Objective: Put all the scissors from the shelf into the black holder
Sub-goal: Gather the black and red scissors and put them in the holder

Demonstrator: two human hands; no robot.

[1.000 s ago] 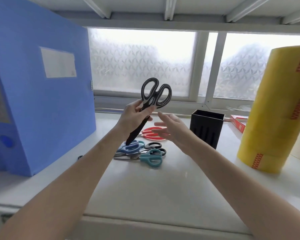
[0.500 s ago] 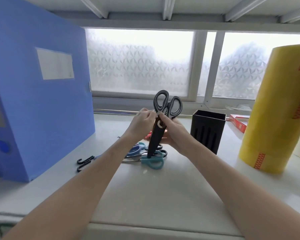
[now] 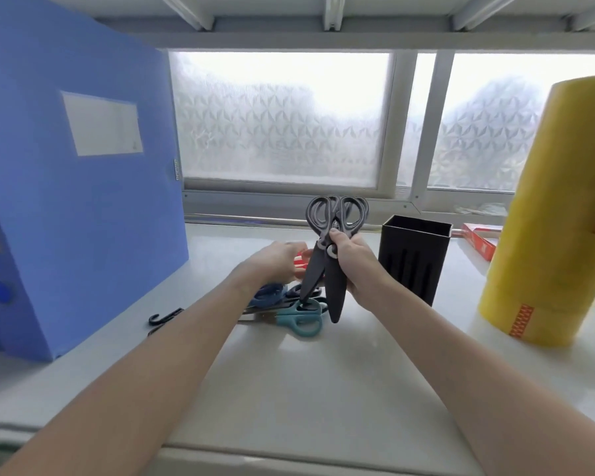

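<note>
My right hand [image 3: 354, 266] grips large black scissors [image 3: 335, 218] at the pivot, handles up and blades pointing down, slightly apart. They hang just left of the black holder [image 3: 413, 262], which stands open-topped on the white shelf [image 3: 323, 389]. My left hand [image 3: 272, 266] is lower and to the left, blurred, over a pile of scissors lying flat: teal-handled scissors [image 3: 299, 319], blue-handled scissors [image 3: 267, 293] and red-handled scissors [image 3: 301, 261] partly hidden behind the fingers. Whether the left hand grips anything is unclear.
A tall blue file box [image 3: 83, 201] stands on the left. A stack of yellow tape rolls [image 3: 557, 214] rises on the right, with a red box [image 3: 480, 240] behind it. Black hooks [image 3: 165, 316] lie near the file box. Frosted windows close off the back.
The black scissors passed from my left hand to my right hand and shifted right toward the holder. My left hand let go and dropped toward the pile.
</note>
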